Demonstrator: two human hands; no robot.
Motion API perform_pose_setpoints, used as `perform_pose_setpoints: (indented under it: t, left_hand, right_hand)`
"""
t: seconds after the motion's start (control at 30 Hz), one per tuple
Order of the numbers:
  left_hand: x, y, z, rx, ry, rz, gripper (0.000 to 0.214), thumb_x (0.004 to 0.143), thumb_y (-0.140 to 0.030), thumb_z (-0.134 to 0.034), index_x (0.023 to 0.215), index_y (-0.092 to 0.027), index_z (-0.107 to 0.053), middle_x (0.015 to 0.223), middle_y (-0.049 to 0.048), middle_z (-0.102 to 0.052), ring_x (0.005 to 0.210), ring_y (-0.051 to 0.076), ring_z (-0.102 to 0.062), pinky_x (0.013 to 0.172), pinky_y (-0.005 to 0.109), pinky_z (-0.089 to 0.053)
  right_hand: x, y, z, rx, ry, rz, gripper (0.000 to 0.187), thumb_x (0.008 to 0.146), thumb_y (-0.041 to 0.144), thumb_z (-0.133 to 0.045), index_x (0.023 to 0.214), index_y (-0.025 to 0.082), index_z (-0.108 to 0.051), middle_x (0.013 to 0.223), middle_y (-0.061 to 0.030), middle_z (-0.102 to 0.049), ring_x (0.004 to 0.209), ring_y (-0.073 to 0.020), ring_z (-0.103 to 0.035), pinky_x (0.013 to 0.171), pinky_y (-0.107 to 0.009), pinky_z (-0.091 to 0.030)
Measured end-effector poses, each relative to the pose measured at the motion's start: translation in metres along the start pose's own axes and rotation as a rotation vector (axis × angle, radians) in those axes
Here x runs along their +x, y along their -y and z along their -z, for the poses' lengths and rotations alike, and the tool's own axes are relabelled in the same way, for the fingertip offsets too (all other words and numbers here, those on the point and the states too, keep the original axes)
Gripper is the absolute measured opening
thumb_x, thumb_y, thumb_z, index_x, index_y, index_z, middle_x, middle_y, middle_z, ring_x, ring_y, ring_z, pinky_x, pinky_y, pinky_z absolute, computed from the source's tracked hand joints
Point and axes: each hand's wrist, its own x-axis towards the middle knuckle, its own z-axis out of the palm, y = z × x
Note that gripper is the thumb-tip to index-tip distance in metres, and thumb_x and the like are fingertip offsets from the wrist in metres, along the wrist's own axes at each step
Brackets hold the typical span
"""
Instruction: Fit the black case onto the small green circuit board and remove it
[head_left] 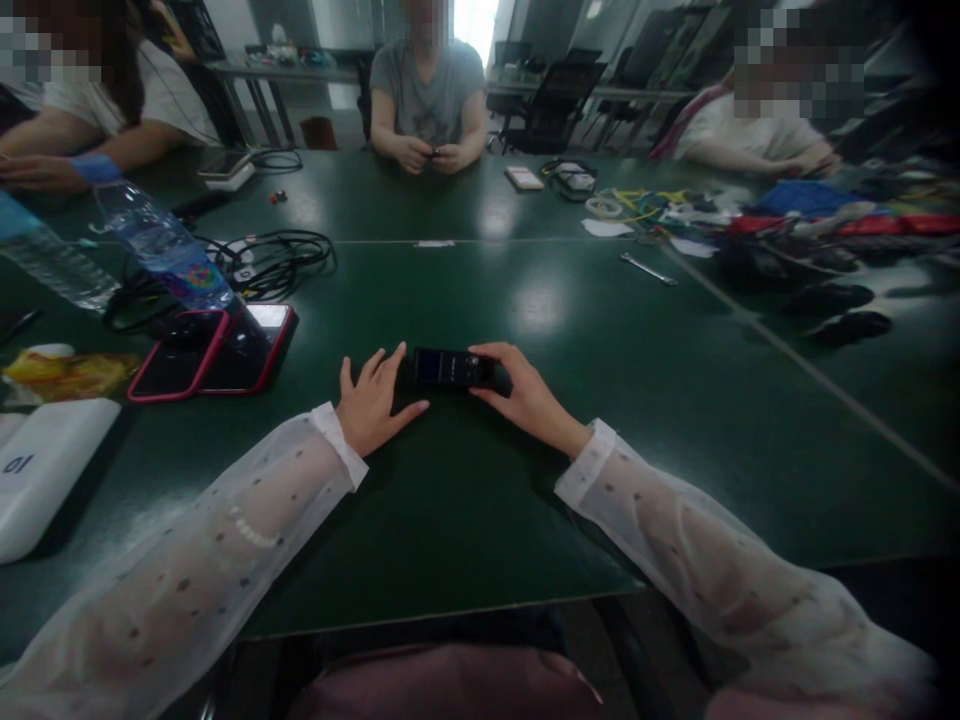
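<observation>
A small black handheld device (442,368) with a dark screen and buttons lies sideways on the green table (450,500). My right hand (525,395) grips its right end between thumb and fingers. Just left of the device, my left hand (375,398) rests with its fingers spread, holding nothing. A narrow gap separates the left fingertips from the device's screen end. Whether the device is lifted slightly off the tabletop I cannot tell.
Two phones in red cases (259,350), water bottles (169,245), coiled black cables (292,260) and a white box (52,470) are at the left. A wrench (647,269) and a cluttered heap (817,225) lie at the right. Several people sit around the table.
</observation>
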Motion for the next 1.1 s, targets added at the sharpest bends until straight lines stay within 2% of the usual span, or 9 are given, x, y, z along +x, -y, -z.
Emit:
perform_pose_setpoints:
  t: [0.13, 0.23, 0.43, 0.63, 0.87, 1.1]
  left_hand:
    - [0.001, 0.004, 0.004, -0.163, 0.015, -0.012, 0.085, 0.090, -0.062, -0.050, 0.155, -0.021, -0.013, 0.146, 0.0155, -0.048, 0.140, 0.032, -0.037, 0.116, 0.063, -0.012]
    - [0.002, 0.007, 0.005, -0.225, 0.019, -0.028, 0.078, 0.092, -0.059, -0.051, 0.153, -0.023, -0.020, 0.146, 0.0132, -0.049, 0.136, 0.030, -0.043, 0.116, 0.061, -0.011]
    - [0.004, 0.007, 0.005, -0.267, 0.011, -0.013, 0.063, 0.093, -0.053, -0.053, 0.148, -0.029, -0.031, 0.144, 0.0076, -0.052, 0.135, 0.028, -0.045, 0.116, 0.058, -0.012]
    - [0.005, 0.011, 0.006, -0.319, 0.039, -0.018, 0.062, 0.093, -0.052, -0.053, 0.147, -0.031, -0.032, 0.144, 0.0051, -0.053, 0.136, 0.027, -0.045, 0.117, 0.058, -0.008]
    - [0.005, 0.011, 0.013, -0.398, 0.084, -0.023, 0.065, 0.090, -0.051, -0.057, 0.146, -0.031, -0.032, 0.139, 0.0056, -0.058, 0.134, 0.027, -0.048, 0.117, 0.059, -0.007]
    - [0.007, 0.014, 0.013, -0.437, 0.091, -0.042, 0.064, 0.090, -0.051, -0.060, 0.144, -0.028, -0.036, 0.137, 0.0084, -0.059, 0.133, 0.029, -0.049, 0.117, 0.059, -0.008]
  right_hand:
    - [0.001, 0.001, 0.000, 0.049, 0.018, 0.054, 0.048, 0.084, 0.018, -0.065, 0.127, 0.030, -0.048, 0.127, -0.0076, -0.055, 0.123, -0.0266, -0.053, 0.104, -0.053, -0.046]
    - [0.001, 0.001, -0.001, 0.068, 0.017, 0.073, 0.047, 0.083, 0.017, -0.065, 0.125, 0.030, -0.049, 0.128, -0.0079, -0.053, 0.124, -0.0266, -0.052, 0.104, -0.052, -0.046]
    - [0.001, 0.002, -0.001, 0.086, 0.021, 0.066, 0.046, 0.083, 0.016, -0.064, 0.124, 0.031, -0.049, 0.128, -0.0079, -0.052, 0.125, -0.0270, -0.051, 0.104, -0.054, -0.045]
    - [0.000, 0.000, -0.001, 0.097, 0.020, 0.068, 0.046, 0.082, 0.017, -0.065, 0.123, 0.031, -0.049, 0.128, -0.0081, -0.051, 0.124, -0.0269, -0.051, 0.104, -0.054, -0.045]
    - [0.000, 0.001, -0.001, 0.173, 0.044, 0.017, 0.044, 0.082, 0.018, -0.066, 0.122, 0.030, -0.051, 0.129, -0.0075, -0.052, 0.125, -0.0273, -0.051, 0.102, -0.054, -0.047]
    - [-0.001, -0.006, -0.001, 0.332, 0.065, -0.053, 0.046, 0.080, 0.020, -0.070, 0.122, 0.029, -0.052, 0.130, -0.0059, -0.054, 0.125, -0.0255, -0.053, 0.106, -0.051, -0.045]
